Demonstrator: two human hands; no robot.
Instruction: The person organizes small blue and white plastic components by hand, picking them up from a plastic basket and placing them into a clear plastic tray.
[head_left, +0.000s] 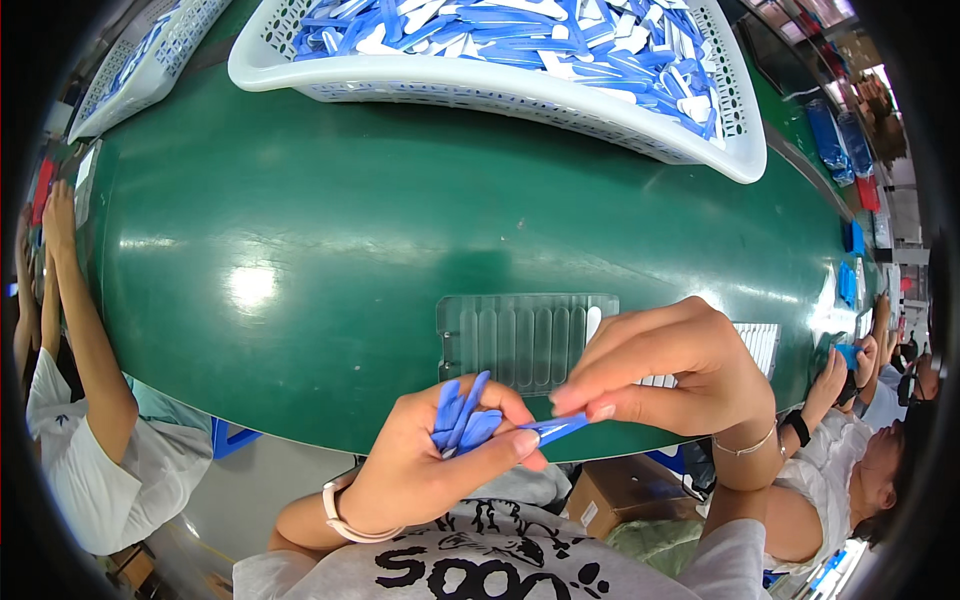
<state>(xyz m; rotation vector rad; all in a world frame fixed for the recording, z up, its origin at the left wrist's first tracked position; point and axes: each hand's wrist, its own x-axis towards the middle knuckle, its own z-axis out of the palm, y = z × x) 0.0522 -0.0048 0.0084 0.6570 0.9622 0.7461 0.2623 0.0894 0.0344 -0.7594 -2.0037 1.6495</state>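
My left hand (pixel 420 465) is closed around a bunch of slim blue plastic pieces (pixel 468 425), whose ends stick up between the fingers. One more blue plastic piece (pixel 562 428) spans the gap between my hands. Its left end is pinched by my left thumb and finger, while my right hand (pixel 680 365) pinches its right end between thumb and fingertips. Just beyond my hands lies a clear plastic tray (pixel 485 345) with rows of long rounded slots. A white piece (pixel 593 322) sits at its right side, partly hidden by my right hand.
A white perforated basket (pixel 480 82) heaped with blue and white pieces (pixel 530 35) stands at the far side of the green table (pixel 300 200). Another white basket (pixel 135 105) is at far left. Other people's arms (pixel 85 300) reach in at left and right (pixel 825 385).
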